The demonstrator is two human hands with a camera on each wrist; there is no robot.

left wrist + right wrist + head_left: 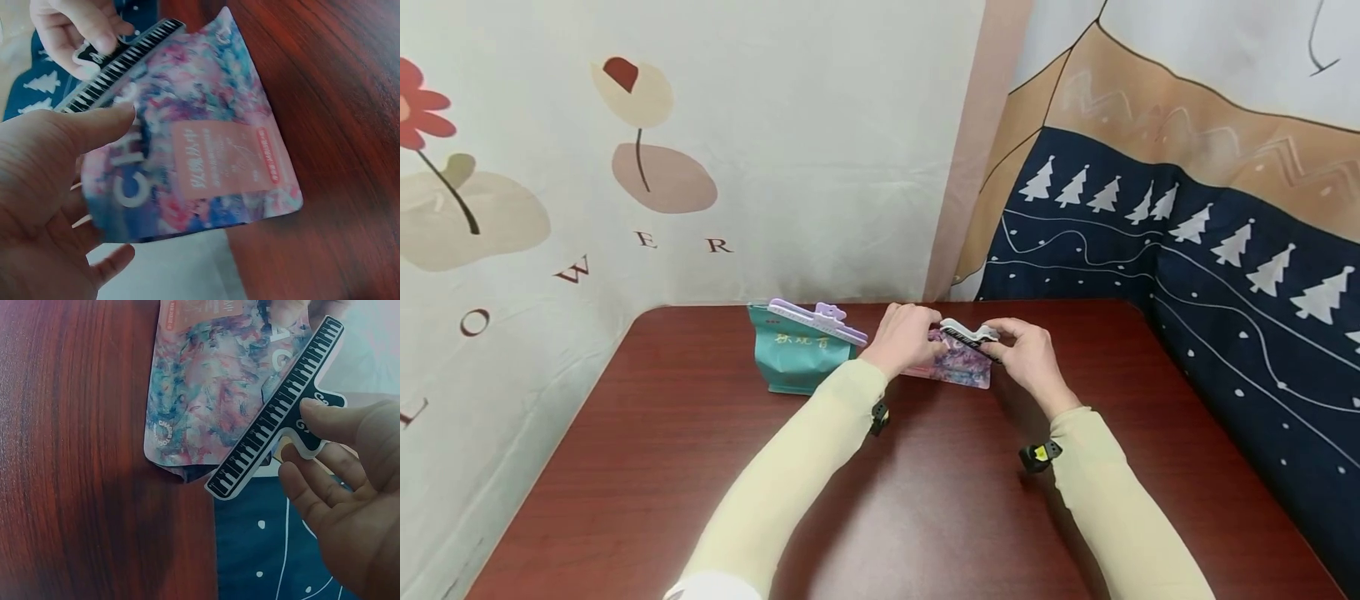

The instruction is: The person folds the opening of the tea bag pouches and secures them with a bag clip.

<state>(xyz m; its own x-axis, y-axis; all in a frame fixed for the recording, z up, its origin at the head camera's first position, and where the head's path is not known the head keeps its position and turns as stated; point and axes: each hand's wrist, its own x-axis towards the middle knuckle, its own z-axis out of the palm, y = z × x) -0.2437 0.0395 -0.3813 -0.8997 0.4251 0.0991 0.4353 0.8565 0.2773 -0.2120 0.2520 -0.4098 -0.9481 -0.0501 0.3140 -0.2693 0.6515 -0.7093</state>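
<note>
My left hand point(901, 340) holds a flat pouch point(219, 100) printed in pink, blue and purple, its thumb on the front and its fingers behind. A bag clip point(275, 412) with a black-and-white piano-key pattern slants across the pouch's top edge. The thumb and fingers of my right hand point(1030, 354) pinch the clip by its black handle. Whether the clip bites on the pouch, I cannot tell. In the head view the pouch point(958, 368) is partly covered by the left hand.
Left of the hands, a teal bag point(801, 354) stands upright, a lilac clip point(816, 320) along its top. The reddish-brown table point(940, 517) ends at a pale curtain point(820, 183) behind and a dark blue tree-printed cloth point(1225, 333) on the right.
</note>
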